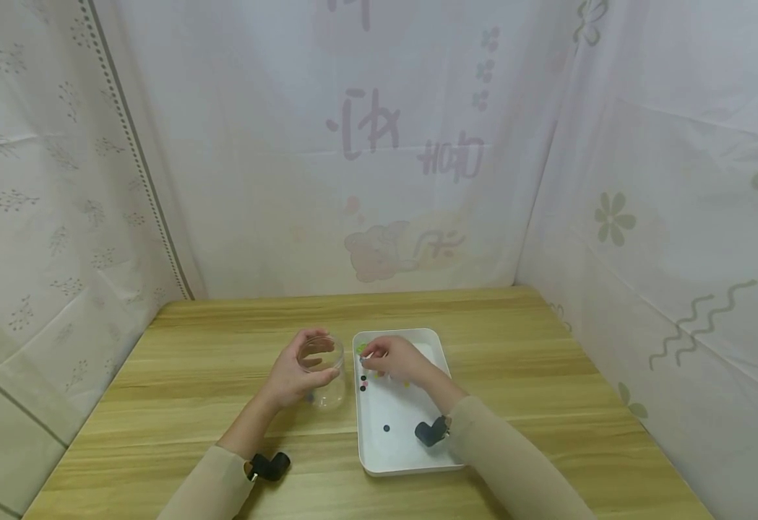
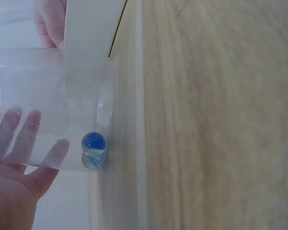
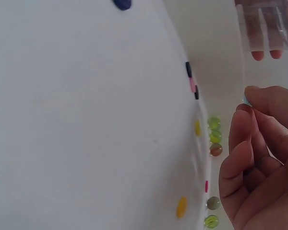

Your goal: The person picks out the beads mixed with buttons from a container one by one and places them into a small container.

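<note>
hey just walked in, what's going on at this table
A person is handling marbles and other small pieces. The left hand grips a clear cylindrical jar, held upright beside a white rectangular tray, with at least one blue-and-clear glass marble at the bottom. Over the tray, the right hand pinches a small pale-blue piece, mostly hidden by the fingers. Green glass marbles and small black, pink and yellow pieces lie in the tray.

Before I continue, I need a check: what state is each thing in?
Left grip: curled round the jar
Right grip: pinching a pale-blue piece
Jar: roughly upright, open-topped
Blue marble: at the jar's bottom
White tray: on the table, uncovered
Dark pieces: lying loose in tray
Green marbles: resting in tray
</note>
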The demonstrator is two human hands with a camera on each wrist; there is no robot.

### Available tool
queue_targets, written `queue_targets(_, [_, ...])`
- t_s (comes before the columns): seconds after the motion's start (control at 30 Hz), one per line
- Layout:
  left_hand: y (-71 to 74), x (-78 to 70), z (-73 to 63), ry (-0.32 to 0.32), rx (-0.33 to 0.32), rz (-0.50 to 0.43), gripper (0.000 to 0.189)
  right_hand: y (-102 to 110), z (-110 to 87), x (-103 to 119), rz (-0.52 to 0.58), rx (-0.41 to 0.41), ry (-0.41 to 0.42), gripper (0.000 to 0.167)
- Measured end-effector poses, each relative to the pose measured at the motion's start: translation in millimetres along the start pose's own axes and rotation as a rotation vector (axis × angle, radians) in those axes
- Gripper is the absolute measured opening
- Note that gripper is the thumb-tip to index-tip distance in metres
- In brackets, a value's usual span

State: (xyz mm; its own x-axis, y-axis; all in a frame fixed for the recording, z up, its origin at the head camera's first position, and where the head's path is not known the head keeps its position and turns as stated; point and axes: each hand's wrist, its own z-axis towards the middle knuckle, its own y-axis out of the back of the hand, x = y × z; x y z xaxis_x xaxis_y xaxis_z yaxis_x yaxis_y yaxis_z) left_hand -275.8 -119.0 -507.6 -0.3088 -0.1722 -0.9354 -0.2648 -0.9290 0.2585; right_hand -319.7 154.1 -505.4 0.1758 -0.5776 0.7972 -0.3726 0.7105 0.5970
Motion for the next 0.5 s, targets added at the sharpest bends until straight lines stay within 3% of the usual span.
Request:
queue_targets(0.3, [1.0,1.2,0.4,0.005,0.007,-0.009,0.077,13,-3.9,6,0.023,-0.055,0.015,0.021])
queue_targets(0.5, [0.7,0.7,1.0,-0.009,0.006,-0.012,0.075,19,-6.6,9,0.112,-0.089,0.018,0.023])
